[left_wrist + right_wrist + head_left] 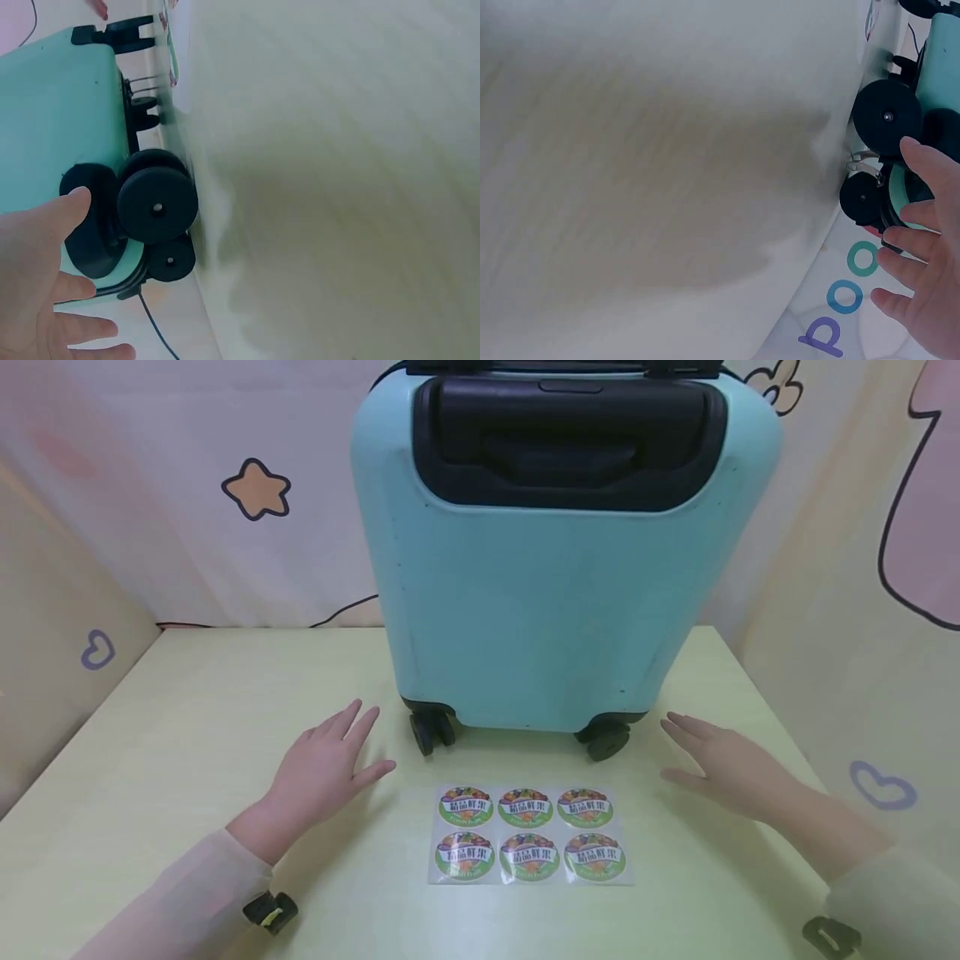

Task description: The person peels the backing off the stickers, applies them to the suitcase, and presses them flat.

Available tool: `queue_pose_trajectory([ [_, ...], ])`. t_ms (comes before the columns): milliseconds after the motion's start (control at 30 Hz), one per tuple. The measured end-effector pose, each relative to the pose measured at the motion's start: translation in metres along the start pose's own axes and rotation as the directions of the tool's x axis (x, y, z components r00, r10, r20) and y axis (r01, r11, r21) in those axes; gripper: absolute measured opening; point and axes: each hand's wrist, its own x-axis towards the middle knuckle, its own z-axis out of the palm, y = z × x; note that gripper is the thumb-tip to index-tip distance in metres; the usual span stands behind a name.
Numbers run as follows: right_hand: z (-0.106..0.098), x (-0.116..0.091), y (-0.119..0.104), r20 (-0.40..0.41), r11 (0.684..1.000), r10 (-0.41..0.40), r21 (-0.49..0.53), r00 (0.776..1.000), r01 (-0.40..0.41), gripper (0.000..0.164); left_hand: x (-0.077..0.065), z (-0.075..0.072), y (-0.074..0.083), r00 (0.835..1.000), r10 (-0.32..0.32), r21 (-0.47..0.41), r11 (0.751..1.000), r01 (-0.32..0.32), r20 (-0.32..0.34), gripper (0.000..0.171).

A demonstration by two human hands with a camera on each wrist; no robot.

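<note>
A light teal suitcase [540,610] with a black handle panel stands upright on its wheels at the back of the table. In front of it lies a clear sheet of round fruit stickers [531,835], flat on the tabletop. My left hand [318,772] hovers to the left of the sheet, fingers spread, holding nothing. On the opposite side, my right hand [731,768] is held out with straight fingers and nothing in its grasp. Black wheels [157,206] show beyond the left hand in its wrist view, and another wheel [887,116] appears past the right hand.
The pale table [187,735] is bounded by printed cloth walls [300,552] at the back and sides. A thin black cord [157,326] hangs behind the suitcase. Each sleeve carries a small dark band [270,912] near the wrist.
</note>
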Motion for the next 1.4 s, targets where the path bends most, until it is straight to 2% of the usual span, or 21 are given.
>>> queue_pose_trajectory([
  [167,0.004,0.000,-0.014,-0.024,1.000,-0.017,0.018,1.000,0.018,0.061,-0.002,0.007,0.006,0.999,0.035,-0.012,0.999,-0.035,0.024,0.071],
  [333,0.010,0.005,-0.031,-0.055,0.996,-0.087,0.016,0.995,0.088,0.050,-0.006,0.009,0.012,0.997,0.060,-0.021,0.998,-0.059,0.058,0.067],
  [467,0.013,0.010,-0.044,-0.095,0.985,-0.165,0.025,0.982,0.169,0.043,-0.007,0.008,0.019,0.995,0.074,-0.036,0.997,-0.072,0.069,0.065],
  [733,0.021,0.021,-0.062,-0.124,0.954,-0.294,0.023,0.948,0.299,0.038,-0.008,0.012,0.030,0.988,0.117,-0.054,0.992,-0.112,0.101,0.059],
  [833,0.023,0.026,-0.069,-0.098,0.945,-0.322,0.016,0.942,0.325,0.038,-0.008,0.013,0.033,0.986,0.118,-0.062,0.992,-0.111,0.117,0.057],
  [1100,0.027,0.039,-0.095,0.009,0.958,-0.277,0.075,0.961,0.276,0.039,-0.009,0.014,0.038,0.981,0.093,-0.114,0.991,-0.074,0.171,0.053],
  [1400,0.032,0.052,-0.115,0.047,0.934,-0.349,0.095,0.936,0.343,0.039,-0.004,0.017,0.047,0.975,0.091,-0.151,0.987,-0.061,0.202,0.051],
])
